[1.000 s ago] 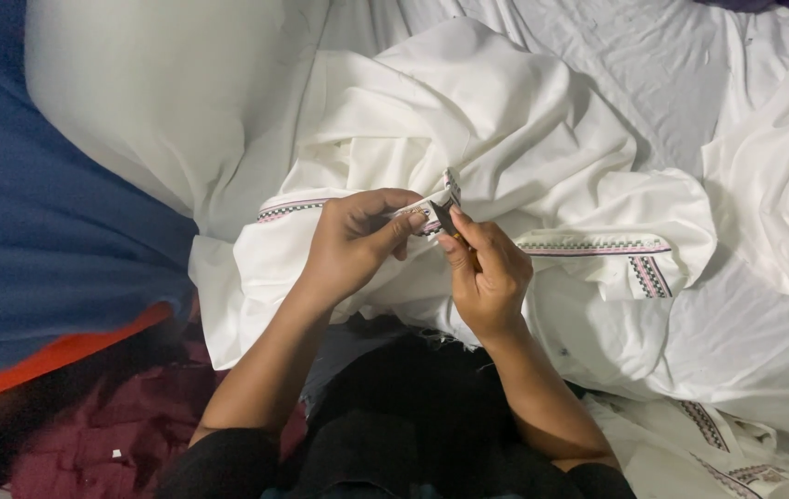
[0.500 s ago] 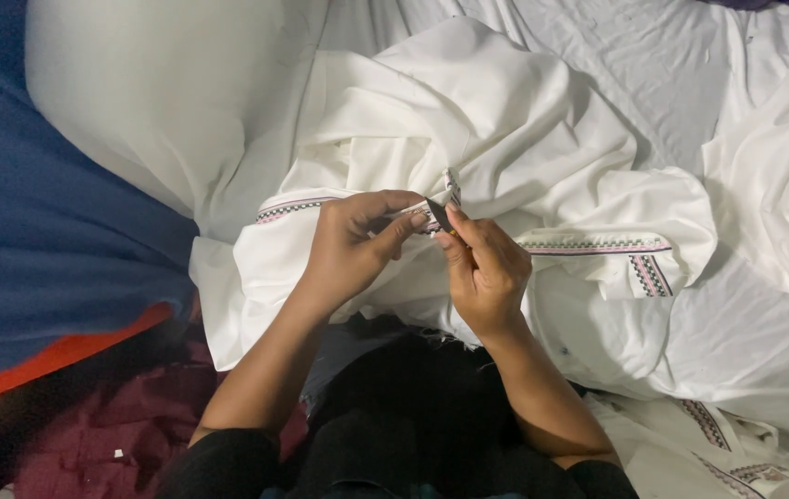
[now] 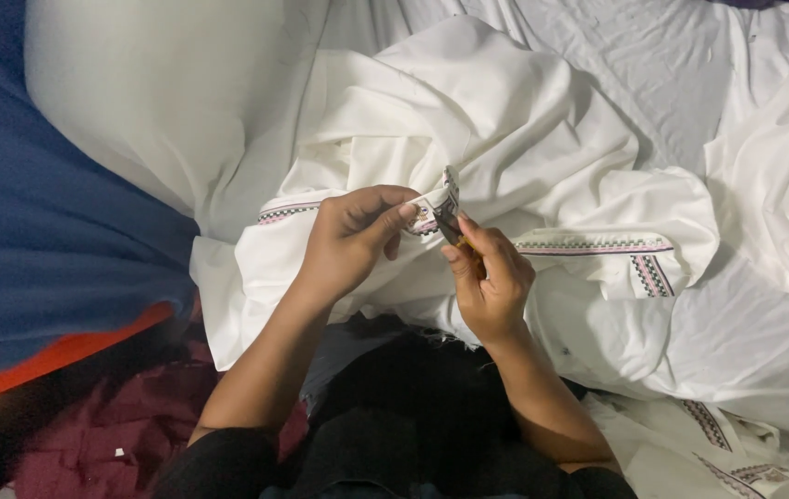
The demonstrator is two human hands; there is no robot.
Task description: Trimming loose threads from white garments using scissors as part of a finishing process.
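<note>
A white garment [image 3: 505,120] with a dark patterned embroidered band [image 3: 593,246] lies bunched across my lap. My left hand [image 3: 353,236] pinches a folded bit of that band between thumb and fingers, holding it up. Right beside it, my right hand [image 3: 491,282] grips a small dark tool with a yellowish handle [image 3: 455,231], its tip touching the pinched edge. What kind of tool it is cannot be told; most of it is hidden inside my fist.
A blue cloth with an orange edge [image 3: 53,277] fills the left side. Maroon fabric [image 3: 108,434] lies at the lower left. More white cloth with embroidered trim [image 3: 718,439] sits at the lower right, and a pale grey sheet [image 3: 635,65] lies behind.
My right hand has shifted slightly at the pinched edge, and the fold of the band now stands a little more upright. My left hand stays in place.
</note>
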